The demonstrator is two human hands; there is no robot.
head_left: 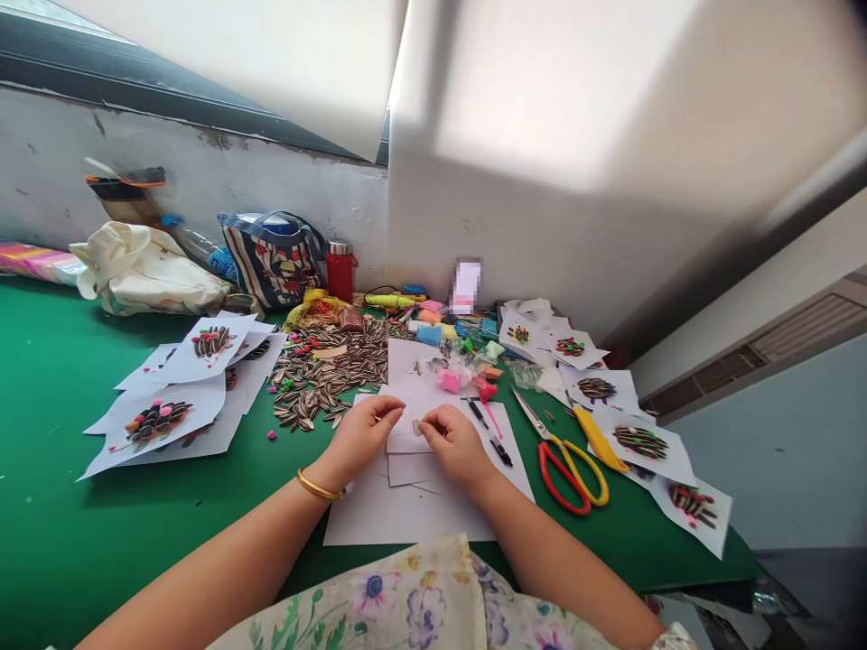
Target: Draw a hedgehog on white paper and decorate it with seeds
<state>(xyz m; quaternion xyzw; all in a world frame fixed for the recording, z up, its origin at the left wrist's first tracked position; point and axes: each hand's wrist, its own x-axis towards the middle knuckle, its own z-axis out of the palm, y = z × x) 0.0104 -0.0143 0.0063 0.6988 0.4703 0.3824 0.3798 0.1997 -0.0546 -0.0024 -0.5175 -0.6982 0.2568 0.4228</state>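
My left hand [366, 438], with a gold bangle at the wrist, is closed in a pinch above the white paper [366, 519]. Whatever its fingertips may hold is too small to tell. Close by on the right, my right hand [455, 444] pinches a small pale piece [416, 427] between thumb and forefinger. Beneath both hands lie smaller white sheets [406, 469], one with faint marks. A black pen [499, 451] rests beside my right hand, near a pink stick [492, 420]. Striped sunflower seeds [339, 370] are heaped beyond my left hand.
Scissors [565, 474] with red and yellow handles lie to the right. Seed-decorated papers are stacked at left [166, 429] and right [654, 442]. Pink clay [451, 379] in plastic sits ahead. A red bottle [340, 271] and a patterned bag [275, 266] stand by the wall.
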